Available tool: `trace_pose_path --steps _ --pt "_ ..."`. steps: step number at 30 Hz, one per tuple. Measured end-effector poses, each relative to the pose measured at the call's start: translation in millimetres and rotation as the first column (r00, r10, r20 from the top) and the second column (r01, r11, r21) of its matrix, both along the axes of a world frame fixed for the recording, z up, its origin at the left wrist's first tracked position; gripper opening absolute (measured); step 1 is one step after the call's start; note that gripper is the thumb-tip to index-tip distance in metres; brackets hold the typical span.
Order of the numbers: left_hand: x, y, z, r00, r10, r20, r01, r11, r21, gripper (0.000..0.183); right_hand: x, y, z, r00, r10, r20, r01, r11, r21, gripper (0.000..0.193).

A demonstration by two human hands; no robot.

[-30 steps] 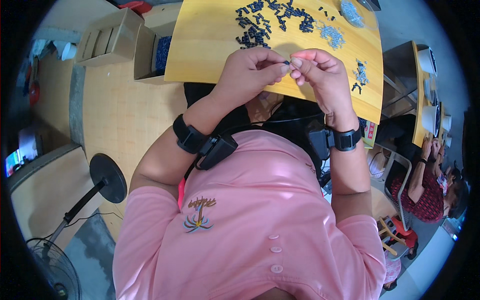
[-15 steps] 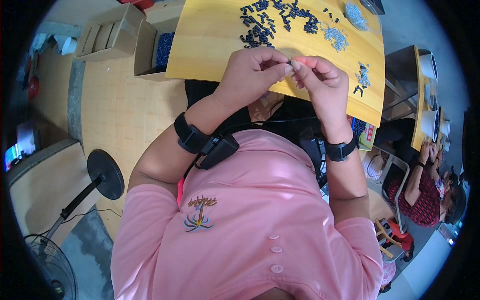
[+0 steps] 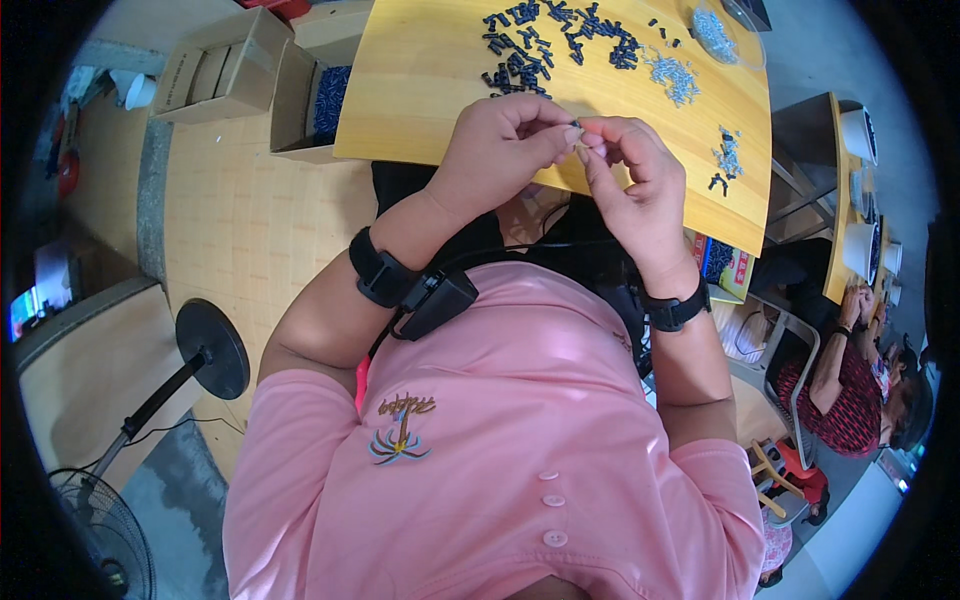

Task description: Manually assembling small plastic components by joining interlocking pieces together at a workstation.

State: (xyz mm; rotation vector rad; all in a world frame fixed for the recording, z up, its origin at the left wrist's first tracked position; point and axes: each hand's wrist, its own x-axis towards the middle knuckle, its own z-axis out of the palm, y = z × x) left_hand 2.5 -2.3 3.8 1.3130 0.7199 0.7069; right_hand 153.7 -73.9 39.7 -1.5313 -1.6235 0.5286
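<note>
Over the near edge of the wooden table (image 3: pixel 420 120), my two hands meet at their fingertips. My left hand (image 3: pixel 490 155) pinches a small black part (image 3: pixel 575 124) between thumb and index finger; only its tip shows. My right hand (image 3: pixel 645 185) is closed beside it with its fingers bent, and what lies between them is mostly hidden. Beyond my hands is a loose pile of small black parts (image 3: pixel 520 68). To its right lie a heap of small pale, silvery pieces (image 3: pixel 674 80) and a smaller mixed heap (image 3: pixel 727 155).
A clear round dish (image 3: pixel 712 36) of pale pieces stands at the table's far right. Cardboard boxes (image 3: pixel 215 75) stand at left, one with dark parts. A fan (image 3: pixel 100 540) is at lower left. Another person (image 3: pixel 845 400) sits at a side table with white tubs (image 3: pixel 858 250).
My right hand has shifted slightly left and turned, with its index finger bent over toward my left fingertips. The left hand has hardly moved and keeps its pinch.
</note>
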Motion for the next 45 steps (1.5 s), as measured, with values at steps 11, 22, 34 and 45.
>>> trace_pose_path --steps 11,22,34,45 --pt "-8.4 7.6 -7.0 0.999 0.046 0.014 -0.045 0.993 -0.111 0.018 27.7 31.7 -25.8 0.987 -0.03 -0.157 0.015 0.995 -0.1 0.014" --pt "-18.4 15.2 -9.5 0.988 0.14 0.064 -0.122 0.966 -0.23 0.017 35.8 99.5 -33.1 0.944 -0.128 0.304 0.144 0.989 -0.031 0.016" --pt "-19.0 15.1 -9.4 0.986 0.149 0.079 -0.128 0.965 -0.227 0.018 29.2 88.9 -39.5 0.877 -0.088 0.472 0.145 0.986 -0.085 0.014" --pt "-10.4 4.9 -0.1 0.994 0.089 0.07 -0.078 0.986 -0.15 0.018 40.9 73.7 -39.6 0.918 -0.039 0.395 0.077 0.994 -0.081 0.014"
